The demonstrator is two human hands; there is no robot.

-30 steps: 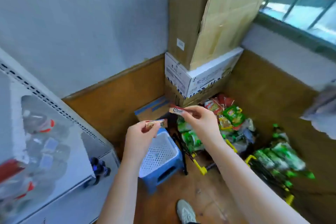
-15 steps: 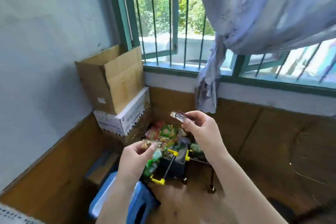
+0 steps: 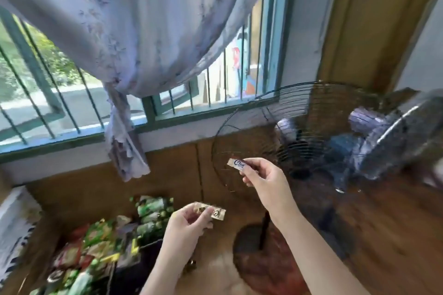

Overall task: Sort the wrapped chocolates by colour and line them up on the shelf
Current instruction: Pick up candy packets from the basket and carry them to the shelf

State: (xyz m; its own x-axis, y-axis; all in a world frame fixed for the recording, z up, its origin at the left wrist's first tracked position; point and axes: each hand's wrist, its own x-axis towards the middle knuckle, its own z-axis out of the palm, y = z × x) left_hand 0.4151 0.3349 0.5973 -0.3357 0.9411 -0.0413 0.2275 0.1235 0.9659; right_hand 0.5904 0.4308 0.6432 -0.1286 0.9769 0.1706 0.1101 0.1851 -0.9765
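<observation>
I see my right hand pinching a pale wrapped chocolate, held up in front of the fan on the right. My left hand pinches a gold wrapped chocolate, lower and nearer, above the snack packets piled at the near left.

a pale curtain drapes a barred window above wood panelling, beside a standing fan.

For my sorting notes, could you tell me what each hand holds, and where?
Right hand pinches one wrapped chocolate by its end; left hand pinches another mid-wrapper.
</observation>
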